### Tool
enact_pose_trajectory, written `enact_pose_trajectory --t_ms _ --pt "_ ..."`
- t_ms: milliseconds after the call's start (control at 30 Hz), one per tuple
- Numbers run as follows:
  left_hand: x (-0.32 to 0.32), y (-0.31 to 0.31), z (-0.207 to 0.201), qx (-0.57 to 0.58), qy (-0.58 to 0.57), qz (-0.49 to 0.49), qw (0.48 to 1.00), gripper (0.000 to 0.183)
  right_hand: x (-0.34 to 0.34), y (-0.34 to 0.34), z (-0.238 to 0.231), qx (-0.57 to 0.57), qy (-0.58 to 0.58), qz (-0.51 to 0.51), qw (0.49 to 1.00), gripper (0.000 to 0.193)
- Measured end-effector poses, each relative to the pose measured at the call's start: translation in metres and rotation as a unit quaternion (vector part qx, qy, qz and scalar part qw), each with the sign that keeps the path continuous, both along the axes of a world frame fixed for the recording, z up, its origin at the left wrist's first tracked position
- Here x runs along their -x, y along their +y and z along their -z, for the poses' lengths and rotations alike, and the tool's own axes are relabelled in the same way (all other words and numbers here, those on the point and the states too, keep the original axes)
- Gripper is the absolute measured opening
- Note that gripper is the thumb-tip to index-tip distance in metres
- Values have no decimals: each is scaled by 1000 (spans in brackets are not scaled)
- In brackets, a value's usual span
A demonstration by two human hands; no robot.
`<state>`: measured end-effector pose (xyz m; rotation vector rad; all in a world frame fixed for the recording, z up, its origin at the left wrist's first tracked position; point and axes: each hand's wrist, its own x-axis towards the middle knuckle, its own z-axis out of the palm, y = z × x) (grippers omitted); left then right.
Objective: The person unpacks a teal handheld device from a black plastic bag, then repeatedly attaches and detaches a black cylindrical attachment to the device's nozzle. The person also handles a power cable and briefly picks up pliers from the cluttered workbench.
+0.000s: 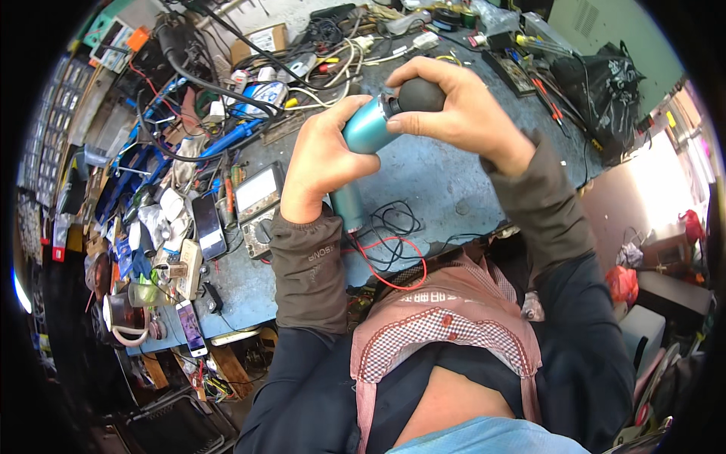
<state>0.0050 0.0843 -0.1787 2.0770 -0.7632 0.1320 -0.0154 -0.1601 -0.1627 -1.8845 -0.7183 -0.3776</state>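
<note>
A teal massage gun (368, 130) is raised over the blue worktable (446, 185), with its barrel angled toward the upper right. My left hand (321, 155) wraps round the barrel, its thumb stretched along the near side. On the gun's front end sits a round black ball head (421, 95), which my right hand (454, 110) grips between thumb and fingers. The gun's teal handle (347, 206) points down toward me, partly hidden by my left hand and wrist. Beside the handle's end lie a red wire (424, 266) and a tangled black cable (401, 219).
An analog multimeter (259, 192) and a dark phone (208, 225) lie left of my forearm. A white phone (190, 328) rests at the table's near left edge, by a power strip (188, 268). Tools and cables crowd the left and back. A black plastic bag (603, 94) stands far right.
</note>
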Motion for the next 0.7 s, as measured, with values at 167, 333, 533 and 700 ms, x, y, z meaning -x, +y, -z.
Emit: enact_pose_trajectory --t_ms 167,333,533,700 --pt "0 -9 -1 -42 -59 5 997 66 12 -15 -17 155 -31 8 987 40" --pt "1 -15 5 -39 -145 16 988 60 22 -29 -10 181 -89 20 979 37" --pt "8 -20 4 -40 -143 29 988 60 33 -36 -7 181 -132 21 974 38" --pt "8 -19 3 -44 -140 40 988 59 29 -35 -3 155 -175 20 972 31"
